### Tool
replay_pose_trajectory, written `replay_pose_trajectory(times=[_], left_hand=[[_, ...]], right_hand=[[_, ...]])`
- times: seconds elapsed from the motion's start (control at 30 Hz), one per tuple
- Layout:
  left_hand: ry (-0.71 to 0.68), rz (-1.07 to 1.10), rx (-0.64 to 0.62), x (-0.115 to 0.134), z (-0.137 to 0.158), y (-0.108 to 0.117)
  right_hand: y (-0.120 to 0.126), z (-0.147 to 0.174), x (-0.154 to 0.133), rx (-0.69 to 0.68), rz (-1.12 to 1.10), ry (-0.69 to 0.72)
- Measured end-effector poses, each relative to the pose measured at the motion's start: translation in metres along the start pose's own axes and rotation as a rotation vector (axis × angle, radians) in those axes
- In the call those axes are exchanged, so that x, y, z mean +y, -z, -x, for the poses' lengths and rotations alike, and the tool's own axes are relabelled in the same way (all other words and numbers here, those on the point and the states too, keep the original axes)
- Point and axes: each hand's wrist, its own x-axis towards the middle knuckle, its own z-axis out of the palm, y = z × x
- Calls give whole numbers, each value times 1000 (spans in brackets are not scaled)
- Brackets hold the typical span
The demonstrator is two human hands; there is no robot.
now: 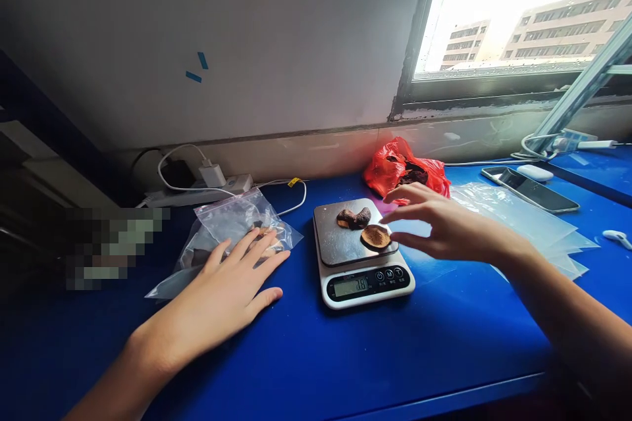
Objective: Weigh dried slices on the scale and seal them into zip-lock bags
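Daylight glaring through a blown-out window at upper right, wall fading to gloom leftward, sheen across the blue tabletop, coarse pixelation at left.

Blue table; red bag; white scale with silver plate; brown-and-tan pieces

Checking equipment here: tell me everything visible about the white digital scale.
The white digital scale lies flat on the blue tabletop. Its square, silvery metal-looking plate bears brown, wrinkled pieces. The black front panel has a display with digits and three round buttons. The right hand is by the plate's right edge; contact is unclear.
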Motion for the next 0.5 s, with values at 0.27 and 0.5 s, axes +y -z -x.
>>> replay_pose_trajectory(times=[0.27, 0.5], left_hand=[[-26, 15, 51, -2, 2, -4], [-22, 13, 42, -2, 0, -5]], right_hand=[[-20, -2, -25, -94, 3, 51], [-4, -1, 13, 168, -9, -57]])
